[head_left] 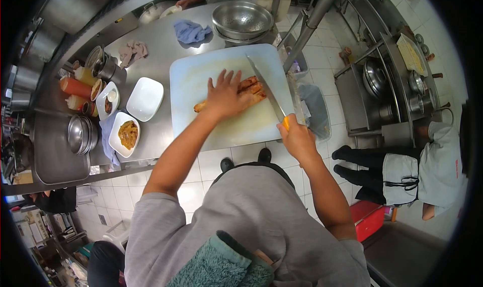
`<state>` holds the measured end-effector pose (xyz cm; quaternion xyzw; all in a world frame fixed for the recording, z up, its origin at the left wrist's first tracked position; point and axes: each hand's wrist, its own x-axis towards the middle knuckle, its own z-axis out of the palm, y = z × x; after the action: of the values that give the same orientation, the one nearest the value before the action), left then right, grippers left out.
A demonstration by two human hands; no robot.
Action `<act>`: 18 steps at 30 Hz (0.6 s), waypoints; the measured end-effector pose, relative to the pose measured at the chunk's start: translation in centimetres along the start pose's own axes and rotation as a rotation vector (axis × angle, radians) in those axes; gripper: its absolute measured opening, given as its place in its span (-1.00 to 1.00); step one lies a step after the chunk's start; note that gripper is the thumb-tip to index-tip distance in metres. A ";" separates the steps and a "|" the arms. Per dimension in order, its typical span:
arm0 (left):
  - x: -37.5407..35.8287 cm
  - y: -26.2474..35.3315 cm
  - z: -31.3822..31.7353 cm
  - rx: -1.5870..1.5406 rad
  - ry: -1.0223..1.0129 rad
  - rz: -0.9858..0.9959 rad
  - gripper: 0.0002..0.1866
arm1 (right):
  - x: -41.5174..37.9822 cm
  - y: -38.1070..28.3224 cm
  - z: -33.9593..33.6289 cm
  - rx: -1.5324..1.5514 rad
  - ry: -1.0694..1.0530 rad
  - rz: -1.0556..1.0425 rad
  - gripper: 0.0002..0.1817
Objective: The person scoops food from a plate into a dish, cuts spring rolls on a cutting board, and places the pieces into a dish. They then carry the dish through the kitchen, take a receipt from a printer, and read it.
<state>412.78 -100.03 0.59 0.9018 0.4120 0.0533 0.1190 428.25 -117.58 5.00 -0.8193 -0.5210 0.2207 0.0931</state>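
Note:
My left hand point(225, 95) lies with fingers spread over long browned strips of what looks like cooked meat point(253, 89), pressing them against the white cutting board point(188, 76). The strips show on both sides of the hand; their middle is hidden beneath it. In my right hand point(298, 136) is the orange handle of a long kitchen knife point(266, 88). Its blade slants up and left over the board, right beside the strips' right ends, with the tip near the board's far edge.
Left of the board stand a white bowl point(145, 99) and another bowl with brown food strips point(122, 141). Metal colanders point(242, 20) and a blue cloth point(191, 31) lie beyond it. A grey bin point(313, 111) stands right; a person point(417, 166) is farther right.

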 end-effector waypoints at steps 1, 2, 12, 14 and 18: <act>0.6 -1.2 -0.2 -0.013 0.040 0.021 -0.22 | 0.0 -0.5 -0.3 -0.003 -0.034 -0.002 -0.65; 0.9 -2.3 -0.4 -0.026 0.079 0.043 -0.26 | 0.0 -0.7 0.0 -0.008 -0.041 -0.016 -0.65; 2.3 -4.9 -0.9 0.111 0.014 0.306 -0.46 | 0.5 -2.4 0.4 -0.051 -0.102 -0.052 -0.65; 2.3 -5.3 -0.7 0.100 0.003 0.332 -0.42 | 0.6 -2.4 0.3 -0.058 -0.110 -0.060 -0.66; 2.5 -5.7 0.0 0.022 -0.032 0.346 -0.39 | 1.0 -2.9 -0.7 -0.117 -0.152 -0.073 -0.68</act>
<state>410.24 -94.50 -0.93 0.9613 0.2492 0.0539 0.1045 426.52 -115.32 6.44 -0.7846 -0.5681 0.2479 0.0132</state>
